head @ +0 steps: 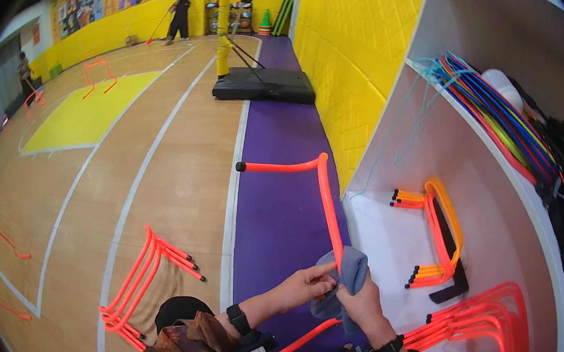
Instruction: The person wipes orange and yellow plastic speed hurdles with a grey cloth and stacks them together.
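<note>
An orange-red plastic training hurdle (329,208) is held up before me, its legs tipped with black end caps. One leg points left over the purple floor strip; the other comes out below the cloth. My right hand (363,299) grips a grey-blue cloth (353,269) wrapped around the hurdle's bar near its lower corner. Close beside it, my left hand (319,282) has its fingers closed at the cloth's left edge and the bar. The cloth covers part of the bar, so the exact hold of the left fingers is partly hidden.
To my right, a white shelf unit (545,229) holds more hurdles (436,232) below and hoops (500,118) above. Several hurdles (134,279) stand on the court at left. A wheelless-looking black stand base (266,85) lies ahead. A person (180,8) holds a long-handled tool far off.
</note>
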Motion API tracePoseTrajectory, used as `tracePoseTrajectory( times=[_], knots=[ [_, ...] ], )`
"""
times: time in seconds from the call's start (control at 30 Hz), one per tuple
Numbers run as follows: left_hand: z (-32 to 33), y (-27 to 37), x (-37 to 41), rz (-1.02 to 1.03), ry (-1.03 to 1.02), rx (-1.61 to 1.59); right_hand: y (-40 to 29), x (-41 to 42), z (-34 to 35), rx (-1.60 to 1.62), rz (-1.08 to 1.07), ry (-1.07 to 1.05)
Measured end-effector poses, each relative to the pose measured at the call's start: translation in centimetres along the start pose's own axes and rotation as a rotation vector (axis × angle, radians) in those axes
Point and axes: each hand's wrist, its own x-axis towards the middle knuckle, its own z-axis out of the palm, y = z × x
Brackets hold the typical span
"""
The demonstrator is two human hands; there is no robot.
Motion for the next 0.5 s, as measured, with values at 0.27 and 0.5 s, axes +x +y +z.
tracePoseTrajectory(
  times=[0.27,0.5],
  knots=[
    [2.2,-6.3,-1.6,-0.028,-0.083,0.348,0.3,0.2,2.2,0.098,0.071,0.102],
    [3.9,-3.0,-0.9,-0.324,-0.098,0.171,-1.3,0.3,0.3,0.208,0.217,0.022]
  ],
)
